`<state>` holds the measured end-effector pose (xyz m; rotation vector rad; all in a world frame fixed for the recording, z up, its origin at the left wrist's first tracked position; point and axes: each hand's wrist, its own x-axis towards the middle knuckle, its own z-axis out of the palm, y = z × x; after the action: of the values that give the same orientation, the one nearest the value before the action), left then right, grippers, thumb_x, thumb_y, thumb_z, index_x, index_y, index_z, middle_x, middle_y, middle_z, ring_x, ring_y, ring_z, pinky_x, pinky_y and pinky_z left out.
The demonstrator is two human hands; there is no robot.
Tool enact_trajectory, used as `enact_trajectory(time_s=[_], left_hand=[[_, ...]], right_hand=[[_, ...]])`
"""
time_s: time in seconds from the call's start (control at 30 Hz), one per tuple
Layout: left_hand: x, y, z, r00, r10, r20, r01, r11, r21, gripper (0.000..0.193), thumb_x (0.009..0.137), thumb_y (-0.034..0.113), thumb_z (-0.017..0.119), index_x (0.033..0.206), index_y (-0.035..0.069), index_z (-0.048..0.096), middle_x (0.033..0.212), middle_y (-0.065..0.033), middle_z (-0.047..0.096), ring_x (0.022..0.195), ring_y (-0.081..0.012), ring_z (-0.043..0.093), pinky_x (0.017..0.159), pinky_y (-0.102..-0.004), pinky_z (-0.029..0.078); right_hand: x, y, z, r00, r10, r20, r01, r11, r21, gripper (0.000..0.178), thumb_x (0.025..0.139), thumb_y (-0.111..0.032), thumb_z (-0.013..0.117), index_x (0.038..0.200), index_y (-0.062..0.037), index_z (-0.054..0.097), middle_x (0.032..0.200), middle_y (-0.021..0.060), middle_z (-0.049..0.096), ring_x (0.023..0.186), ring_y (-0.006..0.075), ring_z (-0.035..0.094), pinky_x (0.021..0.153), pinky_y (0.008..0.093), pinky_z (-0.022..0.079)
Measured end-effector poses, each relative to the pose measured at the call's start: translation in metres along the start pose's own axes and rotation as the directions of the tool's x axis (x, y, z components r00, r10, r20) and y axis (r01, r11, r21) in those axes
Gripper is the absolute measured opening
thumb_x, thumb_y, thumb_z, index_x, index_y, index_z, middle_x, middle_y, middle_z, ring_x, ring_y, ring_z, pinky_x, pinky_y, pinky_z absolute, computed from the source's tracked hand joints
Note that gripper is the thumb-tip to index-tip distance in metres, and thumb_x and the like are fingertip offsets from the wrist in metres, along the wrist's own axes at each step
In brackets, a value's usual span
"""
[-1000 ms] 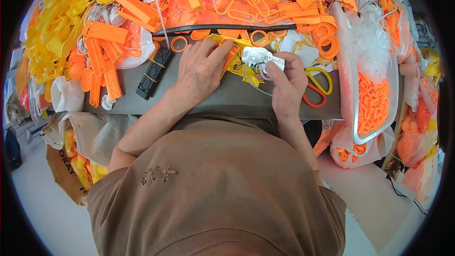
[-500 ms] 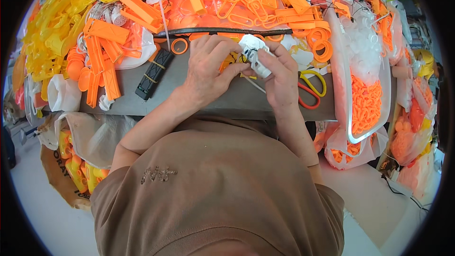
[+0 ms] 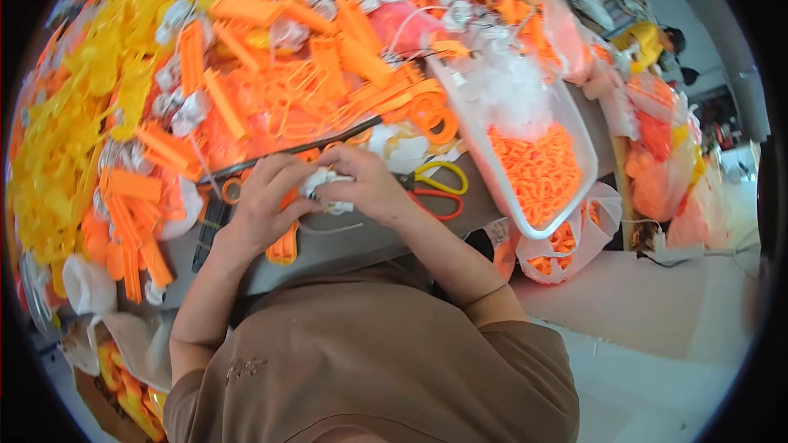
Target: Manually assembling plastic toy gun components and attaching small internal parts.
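In front of my chest, both hands meet over the table edge around a small white plastic part (image 3: 322, 183). My left hand (image 3: 273, 203) closes on it from the left, thumb and fingers bent. My right hand (image 3: 364, 186) grips it from the right and covers much of it, so its exact kind is hidden. A thin white cord (image 3: 332, 230) trails on the grey tabletop just below the hands. Under my left hand lies an orange plastic piece (image 3: 283, 248). Scissors (image 3: 443, 190) with one yellow and one red handle rest right of my right hand.
A clear bin (image 3: 585, 193) of small orange links and white film stands right. A yellow pile (image 3: 78, 139) fills the left; orange parts (image 3: 312, 74) and wrapped white pieces lie ahead. A black bar (image 3: 211, 230) lies left of my hands. A person in yellow (image 3: 644, 43) is far right.
My view has turned rightward, so the table shifts left and lower. My right fingers now bend over the white part, hiding more of it. An orange piece now shows below my left hand.
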<state>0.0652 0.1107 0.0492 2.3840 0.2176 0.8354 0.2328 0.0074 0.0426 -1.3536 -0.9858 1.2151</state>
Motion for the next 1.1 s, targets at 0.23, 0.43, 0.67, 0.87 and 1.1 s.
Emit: enact_trajectory(time_s=[0.23,0.43,0.67,0.87,1.1], left_hand=[[0.002,0.011,0.005,0.997,0.034,0.072,-0.039,0.996,0.075,0.05,0.059,0.004,0.076,0.105,0.002,0.058,0.1,-0.0119,0.057,0.085,-0.0295,0.057,0.073,-0.038,0.046],[0.005,0.027,0.01,0.992,0.084,0.092,-0.102,0.971,0.218,0.049,0.058,0.001,0.072,0.105,-0.001,0.056,0.101,-0.0135,0.057,0.084,-0.0298,0.056,0.074,-0.0384,0.045],[-0.002,0.015,0.007,0.987,0.103,0.125,-0.125,0.976,0.178,0.051,0.061,0.002,0.072,0.109,-0.001,0.055,0.101,-0.0148,0.057,0.088,-0.0307,0.057,0.077,-0.0373,0.046],[-0.023,0.006,0.014,0.974,-0.211,-0.085,0.198,0.971,-0.136,0.049,0.066,-0.002,0.073,0.112,0.0,0.053,0.105,-0.0143,0.057,0.091,-0.0256,0.058,0.078,-0.0321,0.049],[-0.033,-0.002,0.02,0.956,-0.233,-0.177,0.201,0.963,-0.18,0.047,0.072,0.002,0.074,0.114,-0.001,0.052,0.105,-0.0128,0.057,0.092,-0.0219,0.058,0.08,-0.031,0.048]], right_hand=[[0.003,0.002,-0.004,0.998,-0.062,0.033,0.067,0.984,-0.167,0.035,0.071,-0.006,0.067,0.102,0.0004,0.052,0.085,0.0074,0.058,0.083,0.0128,0.057,0.073,0.0277,0.047],[-0.006,-0.019,0.004,0.998,0.018,0.063,0.011,0.904,-0.426,0.038,0.072,-0.012,0.065,0.106,-0.0019,0.052,0.093,0.0156,0.06,0.09,0.023,0.06,0.078,0.0332,0.047],[-0.025,-0.024,-0.013,0.987,0.075,0.142,-0.045,0.979,-0.2,0.048,0.083,-0.016,0.064,0.125,-0.002,0.045,0.116,0.0098,0.054,0.1,0.0185,0.056,0.085,0.0332,0.045],[-0.045,0.018,-0.021,0.934,-0.311,0.174,0.339,0.625,-0.704,0.073,0.069,-0.013,0.075,0.132,-0.004,0.039,0.134,0.0151,0.039,0.126,0.0301,0.037,0.101,0.0405,0.035],[-0.026,0.027,-0.01,0.898,-0.359,0.255,0.418,0.517,-0.747,0.08,0.063,-0.014,0.079,0.131,-0.0042,0.039,0.134,0.0178,0.037,0.123,0.0361,0.037,0.102,0.0425,0.035]])
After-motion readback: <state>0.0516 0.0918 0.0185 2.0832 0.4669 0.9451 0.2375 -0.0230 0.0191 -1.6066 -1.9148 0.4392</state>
